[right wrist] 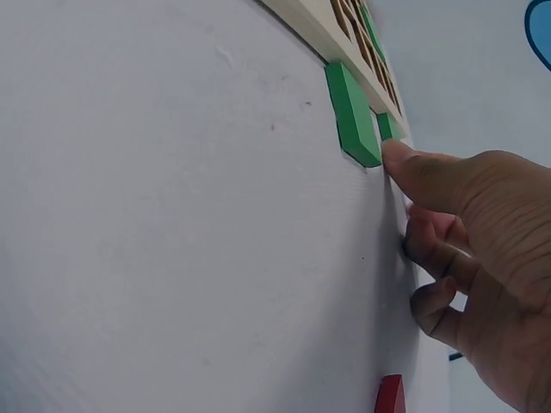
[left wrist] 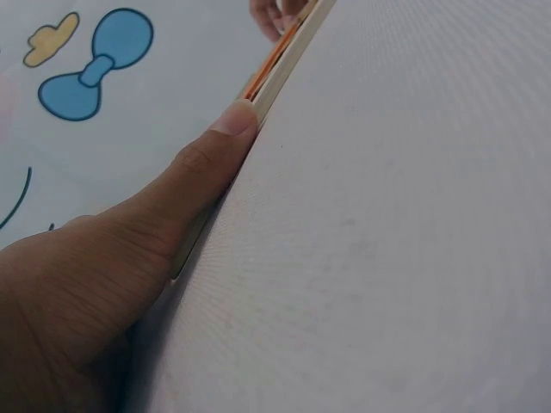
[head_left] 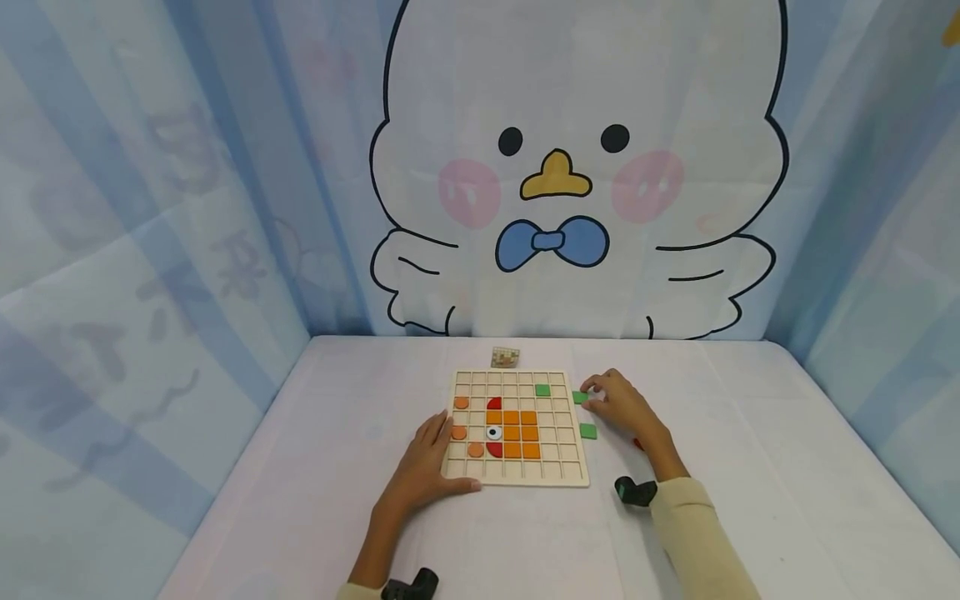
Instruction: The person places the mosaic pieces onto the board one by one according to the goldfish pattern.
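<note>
A pale wooden grid board [head_left: 562,471] lies on the table, with square, round and quarter-circle pieces in its cells. My left hand [head_left: 423,467] rests along the board's left edge, its thumb at the front edge; in the left wrist view the thumb [left wrist: 198,168] touches the board's side. At the board's right edge, my right hand [head_left: 621,402] pinches a green square tile [head_left: 580,397] between thumb and index finger. The right wrist view shows the thumb [right wrist: 426,176] partly covering that tile [right wrist: 386,126]. A second green tile [head_left: 588,431] lies nearer, beside the board.
On the board are orange squares [head_left: 521,433], orange discs [head_left: 461,402], red quarter-circles [head_left: 494,450], an eye piece [head_left: 493,432] and a green square [head_left: 543,390]. A small patterned item [head_left: 506,357] lies behind it. A red piece [right wrist: 392,396] lies near my right wrist.
</note>
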`<state>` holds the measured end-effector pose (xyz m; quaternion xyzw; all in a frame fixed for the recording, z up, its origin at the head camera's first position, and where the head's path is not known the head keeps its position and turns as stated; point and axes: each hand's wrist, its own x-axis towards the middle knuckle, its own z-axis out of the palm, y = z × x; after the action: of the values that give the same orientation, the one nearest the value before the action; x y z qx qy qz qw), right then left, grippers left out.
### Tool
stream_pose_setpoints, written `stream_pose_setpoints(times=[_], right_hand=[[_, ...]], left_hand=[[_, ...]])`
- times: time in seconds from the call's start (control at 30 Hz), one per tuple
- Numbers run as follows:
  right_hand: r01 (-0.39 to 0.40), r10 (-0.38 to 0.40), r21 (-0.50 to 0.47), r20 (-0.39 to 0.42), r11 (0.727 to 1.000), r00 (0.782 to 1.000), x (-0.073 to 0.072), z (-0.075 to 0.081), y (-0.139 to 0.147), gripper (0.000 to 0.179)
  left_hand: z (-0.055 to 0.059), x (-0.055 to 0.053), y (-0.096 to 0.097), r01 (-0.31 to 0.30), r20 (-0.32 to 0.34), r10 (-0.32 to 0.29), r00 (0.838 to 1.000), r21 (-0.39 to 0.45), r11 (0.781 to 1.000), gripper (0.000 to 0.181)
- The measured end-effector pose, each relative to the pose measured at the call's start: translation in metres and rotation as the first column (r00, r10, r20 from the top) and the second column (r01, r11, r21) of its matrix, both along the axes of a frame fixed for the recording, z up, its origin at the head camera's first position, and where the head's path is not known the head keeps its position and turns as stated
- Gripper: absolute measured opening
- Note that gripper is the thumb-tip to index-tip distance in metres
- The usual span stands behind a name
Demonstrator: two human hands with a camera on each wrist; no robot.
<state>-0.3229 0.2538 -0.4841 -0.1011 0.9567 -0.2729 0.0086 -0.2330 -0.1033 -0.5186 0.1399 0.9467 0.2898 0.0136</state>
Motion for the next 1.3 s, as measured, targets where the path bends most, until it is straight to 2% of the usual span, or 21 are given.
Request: stream_pose_setpoints(times=[0.43,0.6,0.8,1.03,1.3], right_hand=[[-0.041,0.041,-0.005,-0.043,0.999,0.998,-0.003,-0.009,0.004,0.025],[-0.061,0.059,-0.045,-0.052,0.997,0.997,-0.006,-0.012,0.004,0.023],[-0.104,0.101,-0.089,-0.034,0.991,0.994,-0.002,-0.008,-0.009,0.022],[-0.201,0.194,-0.060,-0.104,0.978,0.975,0.001,-0.005,-0.025,0.020],[-0.275,0.267,-0.035,-0.139,0.961,0.953,-0.002,-0.003,-0.040,0.018]], left_hand=[[0.000,0.000,-0.001,-0.005,0.005,0.005,1.000,-0.008,1.000,0.120],[0.000,0.000,-0.002,-0.006,0.000,0.006,1.000,-0.007,1.000,0.120],[-0.001,0.000,-0.003,-0.006,-0.008,0.006,1.000,0.001,1.000,0.120],[-0.003,0.000,-0.001,0.000,0.003,0.000,1.000,-0.011,1.000,0.120],[-0.002,-0.001,-0.001,-0.004,0.001,0.004,1.000,-0.005,1.000,0.119]])
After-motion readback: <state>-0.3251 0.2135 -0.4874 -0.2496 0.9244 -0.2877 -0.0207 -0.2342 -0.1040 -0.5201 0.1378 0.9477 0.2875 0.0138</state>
